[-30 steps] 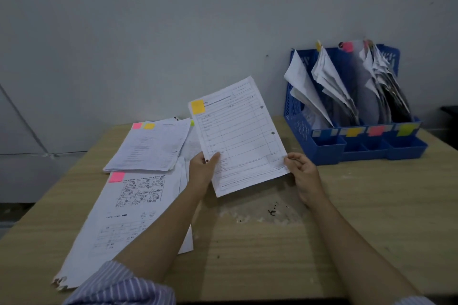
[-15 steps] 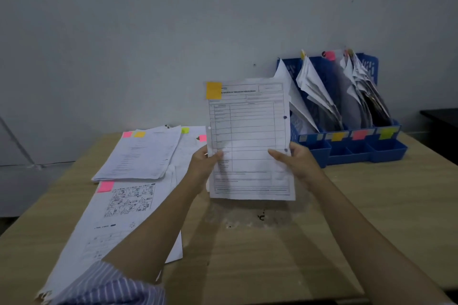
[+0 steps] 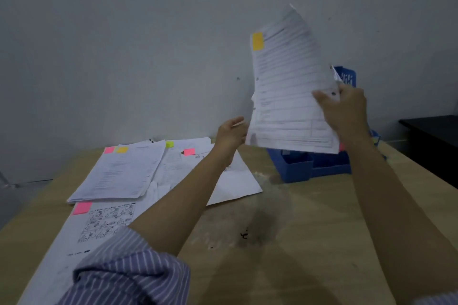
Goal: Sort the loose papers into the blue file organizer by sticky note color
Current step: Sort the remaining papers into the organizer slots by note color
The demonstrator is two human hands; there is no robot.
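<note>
Pale wood makes up the desk (image 3: 285,242), worn and stained near its middle, with a dark scuff mark (image 3: 244,236) on the bare patch between the person's forearms. Nearest, a striped sleeve (image 3: 128,277) covers the left upper arm. Under that arm lies a long sheet with printed picture grids (image 3: 109,224), a pink sticky note (image 3: 81,208) at its upper left corner. Just beyond it sits a stack of loose papers (image 3: 119,171) with a pink and an orange note (image 3: 122,149) side by side on its top edge; more sheets spread to its right, carrying a yellow-green note (image 3: 169,144) and another pink note (image 3: 189,152).

Above the desk, the left hand (image 3: 230,135) hangs just beside the lower left corner of the raised paper (image 3: 287,96), its fingers loosely curled; whether they touch the sheet cannot be told. The right hand (image 3: 344,109) pinches the paper's right edge, thumb in front and fingers (image 3: 352,93) behind. The sheet is held up tilted and slightly blurred, an orange sticky note (image 3: 257,41) on its upper left corner.

Behind and below the sheet stands the blue file organizer (image 3: 304,168), mostly hidden; its front trays and one upper corner show. A dark piece of furniture (image 3: 431,136) sits at the far right, against the grey wall (image 3: 124,44).
</note>
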